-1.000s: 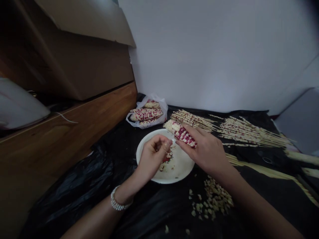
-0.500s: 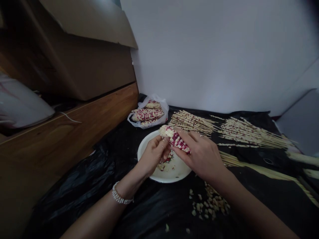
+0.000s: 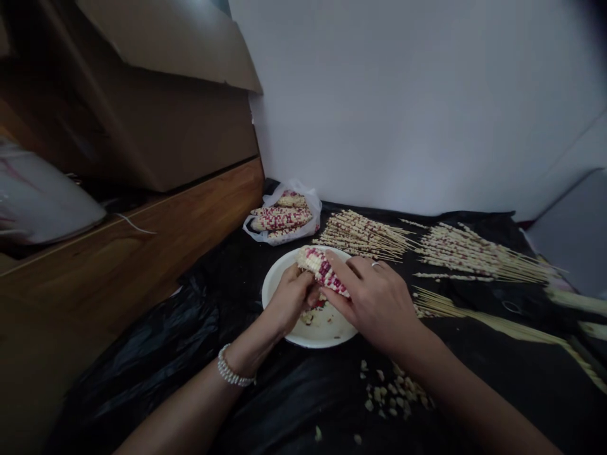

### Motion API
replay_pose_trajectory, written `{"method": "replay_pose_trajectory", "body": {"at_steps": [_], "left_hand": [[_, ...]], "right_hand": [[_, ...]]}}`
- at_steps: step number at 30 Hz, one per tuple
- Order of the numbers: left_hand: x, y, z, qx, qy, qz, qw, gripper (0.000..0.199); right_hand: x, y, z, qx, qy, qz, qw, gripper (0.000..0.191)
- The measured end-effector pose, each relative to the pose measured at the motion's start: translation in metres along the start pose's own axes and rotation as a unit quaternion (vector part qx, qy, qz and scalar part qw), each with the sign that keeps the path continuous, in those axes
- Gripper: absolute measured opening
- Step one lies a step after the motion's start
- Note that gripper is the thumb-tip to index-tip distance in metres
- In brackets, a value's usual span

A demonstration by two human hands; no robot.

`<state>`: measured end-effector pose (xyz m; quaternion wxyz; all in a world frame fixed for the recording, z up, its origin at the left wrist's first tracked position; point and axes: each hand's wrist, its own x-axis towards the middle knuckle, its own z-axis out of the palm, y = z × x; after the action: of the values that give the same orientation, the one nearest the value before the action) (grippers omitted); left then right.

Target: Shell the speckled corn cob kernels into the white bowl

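Your right hand (image 3: 383,296) clasps the cob (image 3: 325,268) above the bowl (image 3: 334,332), toward 1 o'clock; your left hand (image 3: 288,300) curls against it, finger gap indiscernible. Outward tilt could scatter kernels (image 3: 332,279).

A cardboard box (image 3: 199,126) fills the upper left, 1 broad flap (image 3: 175,50) folded outward over its side; it stands behind the top edge of a brown wood-grained panel (image 3: 213,202), which runs slantwise back to the wall; nearer, at the left edge, sits a whitish container (image 3: 42,196) with faint reddish streaks, its contents hidden; beside it 1 thin white cord (image 3: 135,224) hangs over the panel's edge; a plain pale wall (image 3: 403,107) rises behind; a greyish panel (image 3: 576,234) stands at far right; wrinkled, glossy black plastic sheeting (image 3: 156,354) spreads below.
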<state>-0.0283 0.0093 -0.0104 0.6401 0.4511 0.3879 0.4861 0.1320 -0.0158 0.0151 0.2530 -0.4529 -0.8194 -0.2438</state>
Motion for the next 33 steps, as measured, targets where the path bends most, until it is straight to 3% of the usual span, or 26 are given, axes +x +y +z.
{"method": "replay_pose_trajectory", "body": {"at_steps": [8, 13, 19, 24, 33], "left_hand": [[-0.004, 0.012, 0.002, -0.074, -0.049, -0.031, 0.996, 0.014], [-0.001, 0.008, -0.001, -0.061, -0.023, -0.037, 0.997, 0.019], [0.0, 0.009, -0.006, -0.112, -0.043, -0.054, 0.991, 0.003], [0.001, 0.011, -0.005, -0.116, -0.034, -0.084, 0.989, 0.033], [0.002, 0.007, -0.003, -0.09, -0.001, -0.099, 0.991, 0.035]], "right_hand": [[-0.001, 0.009, 0.001, 0.021, -0.001, 0.023, 1.0, 0.045], [-0.001, 0.009, 0.003, 0.028, 0.0, 0.027, 0.999, 0.045], [-0.001, 0.011, 0.002, 0.016, -0.003, 0.034, 0.999, 0.046], [0.0, 0.011, 0.001, -0.034, 0.014, -0.007, 0.999, 0.048], [0.002, 0.006, 0.002, -0.066, -0.04, -0.022, 0.997, 0.046]]}}
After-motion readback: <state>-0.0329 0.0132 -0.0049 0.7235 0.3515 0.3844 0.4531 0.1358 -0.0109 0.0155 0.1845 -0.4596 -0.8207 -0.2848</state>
